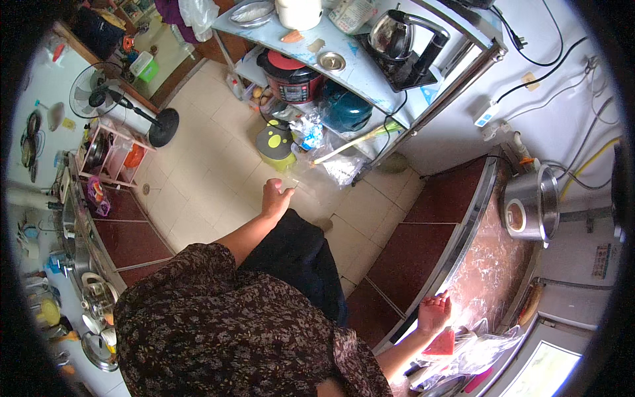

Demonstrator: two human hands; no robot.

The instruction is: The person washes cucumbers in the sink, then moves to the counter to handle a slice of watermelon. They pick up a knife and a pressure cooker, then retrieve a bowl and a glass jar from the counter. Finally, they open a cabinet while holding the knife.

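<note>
My left hand [276, 199] hangs in front of me over the tiled floor [218, 159], its fingers loosely curled and the thumb apart, with nothing seen in it. On the other side, my right hand [434, 312] is turned palm up beside the edge of a reddish-brown counter [488, 268]. Its fingers are half bent and I see no object in them. Just below its wrist in the picture are a pink item [441, 342] and crumpled clear plastic [476, 352] on the counter. Whether the hand touches the counter's edge is unclear.
Ahead stands a shelf unit [342, 84] with an electric kettle [397, 37] and a red-black electric cooker [290, 82]. A green-grey pot [274, 144] is on the floor beside it. At left are a pedestal fan [163, 126] and pink rack [116, 154]; a steel pot [531, 203] sits right.
</note>
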